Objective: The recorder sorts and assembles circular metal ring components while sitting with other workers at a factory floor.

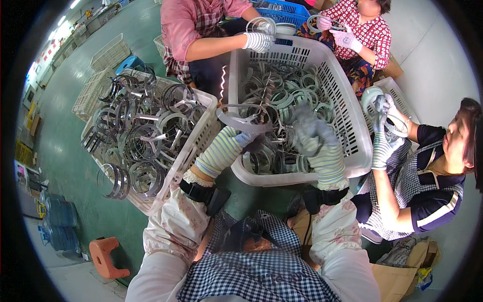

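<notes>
My left hand (232, 145), in a striped glove with grey fingers, is closed on the near edge of a grey metal ring (233, 121) with a bracket across its middle. It holds the ring tilted above the near left edge of a large white crate (297, 178). My right hand (322, 143), gloved the same way, is over the crate's near right part. Motion smears its fingers, so whether it grips a part is unclear. Beneath both hands, several loose grey rings (297, 93) fill the crate.
A second white crate (198, 133) at left is heaped with metal rings and brackets. Co-workers sit around the large crate, and one gloved hand (259, 42) holds a ring over its far edge. An orange stool (107, 259) and blue water bottles (61, 219) stand at lower left.
</notes>
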A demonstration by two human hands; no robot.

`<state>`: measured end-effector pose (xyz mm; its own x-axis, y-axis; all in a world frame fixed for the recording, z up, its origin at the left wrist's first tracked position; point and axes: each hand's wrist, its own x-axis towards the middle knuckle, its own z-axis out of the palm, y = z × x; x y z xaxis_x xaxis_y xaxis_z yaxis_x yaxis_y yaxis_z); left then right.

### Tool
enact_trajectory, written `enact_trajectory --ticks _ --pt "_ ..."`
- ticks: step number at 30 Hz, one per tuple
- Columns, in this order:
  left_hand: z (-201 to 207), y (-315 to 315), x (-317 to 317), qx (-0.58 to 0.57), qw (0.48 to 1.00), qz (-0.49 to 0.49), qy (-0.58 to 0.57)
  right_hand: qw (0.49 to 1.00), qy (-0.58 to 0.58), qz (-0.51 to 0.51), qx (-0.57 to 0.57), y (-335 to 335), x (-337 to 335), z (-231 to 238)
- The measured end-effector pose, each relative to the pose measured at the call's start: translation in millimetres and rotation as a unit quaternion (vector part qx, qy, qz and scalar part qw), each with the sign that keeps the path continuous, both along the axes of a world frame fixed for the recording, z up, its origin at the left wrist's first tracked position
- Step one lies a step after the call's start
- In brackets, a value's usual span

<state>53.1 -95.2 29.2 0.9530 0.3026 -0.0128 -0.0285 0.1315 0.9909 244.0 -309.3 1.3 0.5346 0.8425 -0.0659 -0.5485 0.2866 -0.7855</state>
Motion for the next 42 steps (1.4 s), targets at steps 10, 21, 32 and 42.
enact_trajectory --ticks 10,21,32,42 --pt "-11.1 -19.0 -2.6 0.436 0.898 0.044 -0.047 0.977 0.142 -0.091 0.131 11.8 -34.3 58.2" --pt "-6.2 -22.6 -7.7 0.482 0.875 0.015 -0.045 0.973 0.089 -0.206 0.059 -1.6 -13.5 48.5" --pt "1.8 -32.6 -1.0 0.522 0.852 0.039 -0.001 0.991 -0.035 -0.114 0.061 8.3 -38.0 46.7" --pt "0.3 -25.2 -3.4 0.559 0.826 -0.035 0.068 0.926 -0.351 -0.126 -0.065 3.6 -33.4 25.8"
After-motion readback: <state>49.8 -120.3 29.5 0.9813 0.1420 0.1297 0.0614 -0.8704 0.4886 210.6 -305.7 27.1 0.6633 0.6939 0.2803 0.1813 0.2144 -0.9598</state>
